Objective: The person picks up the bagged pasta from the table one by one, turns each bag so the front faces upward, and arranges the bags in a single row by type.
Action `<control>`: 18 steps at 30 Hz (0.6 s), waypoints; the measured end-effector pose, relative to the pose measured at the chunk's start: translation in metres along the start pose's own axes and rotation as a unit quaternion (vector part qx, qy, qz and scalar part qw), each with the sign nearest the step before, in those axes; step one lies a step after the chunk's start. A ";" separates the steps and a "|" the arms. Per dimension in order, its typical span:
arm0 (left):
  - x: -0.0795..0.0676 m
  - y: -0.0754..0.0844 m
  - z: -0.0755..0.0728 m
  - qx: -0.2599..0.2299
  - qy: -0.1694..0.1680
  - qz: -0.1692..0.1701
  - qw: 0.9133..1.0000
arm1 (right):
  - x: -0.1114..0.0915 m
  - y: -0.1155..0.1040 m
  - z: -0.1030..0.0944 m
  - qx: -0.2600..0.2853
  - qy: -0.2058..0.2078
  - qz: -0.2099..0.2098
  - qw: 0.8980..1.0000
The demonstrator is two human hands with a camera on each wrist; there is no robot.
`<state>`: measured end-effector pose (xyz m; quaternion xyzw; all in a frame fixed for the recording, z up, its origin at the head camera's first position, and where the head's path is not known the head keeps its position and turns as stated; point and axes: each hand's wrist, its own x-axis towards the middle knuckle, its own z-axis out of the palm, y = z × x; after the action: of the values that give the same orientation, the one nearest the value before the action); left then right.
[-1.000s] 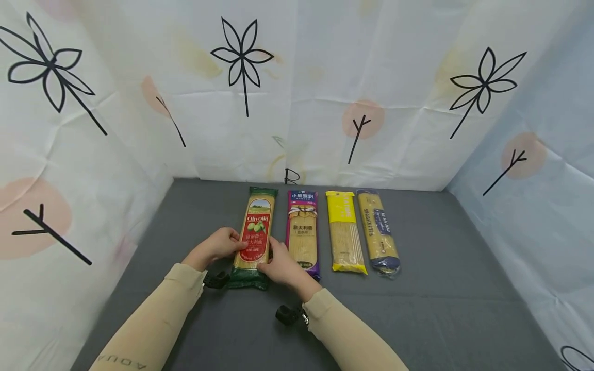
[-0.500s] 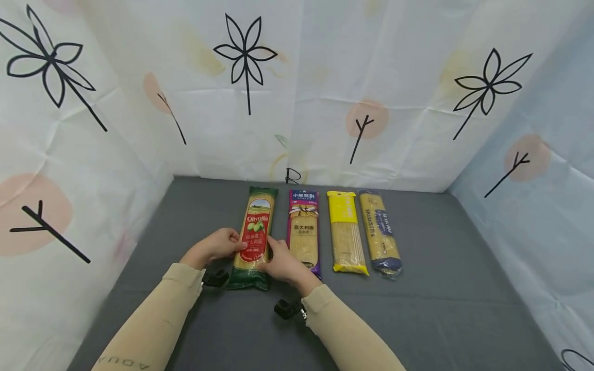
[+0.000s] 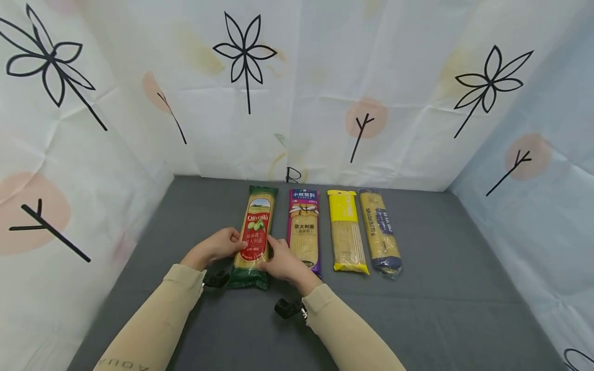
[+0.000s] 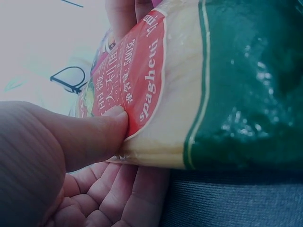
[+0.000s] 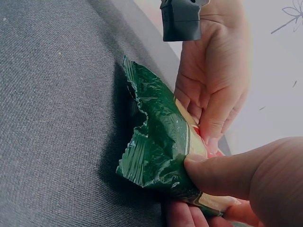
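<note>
A spaghetti packet (image 3: 256,226) with green ends and a red label lies at the left of a row of packets. My left hand (image 3: 217,246) grips its left edge, and in the left wrist view the thumb (image 4: 94,135) presses on the red label with the fingers beneath. From the right, my right hand (image 3: 284,264) holds the lower part of the same packet. In the right wrist view its thumb (image 5: 218,172) lies on top near the green end (image 5: 158,137) and its fingertips are underneath.
To the right lie a purple spaghetti packet (image 3: 303,232), a yellow-topped packet (image 3: 347,232) and a packet with blue ends (image 3: 380,232). All rest on a grey cloth surface (image 3: 445,309). Printed white curtains (image 3: 315,67) stand behind and at both sides.
The head view has shifted slightly. Both hands keep the same hold on the green-ended spaghetti packet, and the packets stay in place.
</note>
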<state>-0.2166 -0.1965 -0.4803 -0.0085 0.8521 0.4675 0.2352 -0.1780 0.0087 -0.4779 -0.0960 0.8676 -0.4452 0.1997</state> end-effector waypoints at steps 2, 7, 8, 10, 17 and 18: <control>-0.001 0.001 -0.001 0.001 0.001 -0.003 1.000 | 0.000 -0.001 0.000 0.001 -0.002 -0.002 1.000; 0.000 0.001 -0.002 0.004 -0.002 -0.006 1.000 | 0.001 0.000 0.000 0.003 -0.008 -0.004 1.000; 0.000 0.001 -0.002 0.004 -0.001 -0.005 1.000 | 0.001 0.000 0.000 0.001 -0.007 -0.004 1.000; 0.001 0.000 0.000 0.006 0.008 0.000 1.000 | 0.001 0.001 -0.001 -0.009 -0.003 -0.007 1.000; -0.009 0.008 0.027 0.113 0.108 0.058 0.986 | -0.022 0.003 -0.020 -0.089 0.034 -0.073 0.993; -0.013 0.012 0.032 0.137 0.123 0.073 0.980 | -0.026 0.007 -0.026 -0.106 0.059 -0.096 0.988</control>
<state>-0.1952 -0.1668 -0.4802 0.0284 0.9286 0.3580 0.0933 -0.1660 0.0406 -0.4634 -0.1735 0.9070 -0.3724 0.0930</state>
